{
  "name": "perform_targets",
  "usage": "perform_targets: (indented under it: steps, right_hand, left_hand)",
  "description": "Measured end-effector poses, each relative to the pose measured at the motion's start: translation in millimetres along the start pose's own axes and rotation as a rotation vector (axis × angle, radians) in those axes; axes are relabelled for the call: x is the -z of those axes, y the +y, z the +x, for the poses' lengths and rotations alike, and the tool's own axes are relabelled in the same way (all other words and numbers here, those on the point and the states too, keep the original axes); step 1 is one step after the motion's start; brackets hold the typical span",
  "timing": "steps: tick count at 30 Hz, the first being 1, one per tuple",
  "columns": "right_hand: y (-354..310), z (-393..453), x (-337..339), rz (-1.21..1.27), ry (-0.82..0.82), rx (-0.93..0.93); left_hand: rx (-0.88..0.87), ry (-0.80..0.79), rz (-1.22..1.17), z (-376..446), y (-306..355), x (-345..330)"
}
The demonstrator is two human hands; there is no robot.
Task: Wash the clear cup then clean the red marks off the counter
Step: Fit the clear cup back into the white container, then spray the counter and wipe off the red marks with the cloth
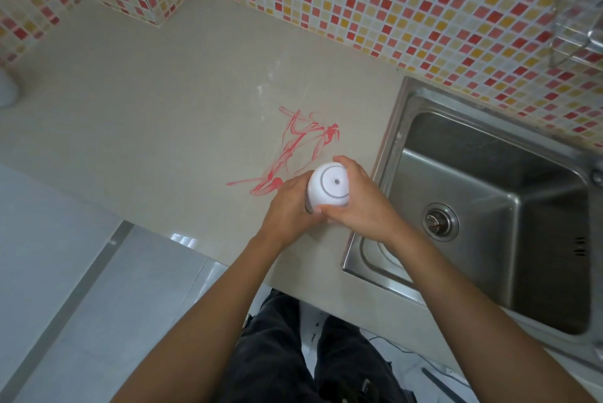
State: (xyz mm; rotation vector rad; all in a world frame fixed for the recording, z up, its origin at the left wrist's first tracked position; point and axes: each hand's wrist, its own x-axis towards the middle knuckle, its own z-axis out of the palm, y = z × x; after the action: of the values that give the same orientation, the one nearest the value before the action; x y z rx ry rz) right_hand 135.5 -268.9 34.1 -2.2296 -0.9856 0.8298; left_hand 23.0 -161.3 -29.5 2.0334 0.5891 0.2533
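Both hands are wrapped around a white, round-topped container (328, 185) held over the counter edge: the left hand (288, 203) clasps its lower body, the right hand (362, 203) closes over its top and side. That two-handed hold suggests the cap is being twisted or steadied, though which cannot be told.

Findings, all located from the steel sink (385, 174):

1. Counter (146, 109), beige, extends left of the sink to the tiled corner. It is otherwise bare but for a pale object at its far-left margin, too cropped to identify.
2. Red marks (293, 148) lie on the counter just left of the sink, partly beneath the hands. They appear unwiped, so that step is judged not yet done.
3. Container sits just left of the sink's rim, directly over the nearest streaks; probably a cleaner brought to the stain.
4. Drain strainer (439, 221) sits in the sink's floor; the basin holds nothing.
5. Clear cup: not identifiable with certainty. A transparent shape shows beyond the sink, upper right, against the tiles.
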Motion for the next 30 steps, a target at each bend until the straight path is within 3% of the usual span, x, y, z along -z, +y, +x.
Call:
perform_targets:
  steps: [10, 16, 18, 21, 25, 30]
  right_hand:
    - [2.9, 2.3, -10.5, 0.086, 0.008, -0.004]
    - [-2.5, -7.3, 10.0, 0.080, -0.055, -0.013]
    - [-2.3, -14.1, 24.2, 0.073, 0.080, 0.022]
    - [4.0, -29.1, 57.5, 0.028, 0.315, 0.080]
    - [23.4, -53.0, 114.5, -0.050, 0.552, 0.106]
    - [49.3, -97.4, 198.6, -0.042, 0.929, 0.194]
  left_hand:
    - [0.027, -0.023, -0.070, -3.5, 8.2, 1.5]
    - [0.149, -0.208, 0.072, -4.1, 15.3, 24.2]
    - [0.268, -0.108, 0.136, -4.2, 20.5, 44.3]
    - [0.249, 0.119, 0.206, 1.9, 38.6, 68.1]
    - [0.010, 0.196, 0.260, 23.9, 96.7, 53.5]
    - [-0.409, 0.167, 0.409, 54.0, 201.0, -21.3]
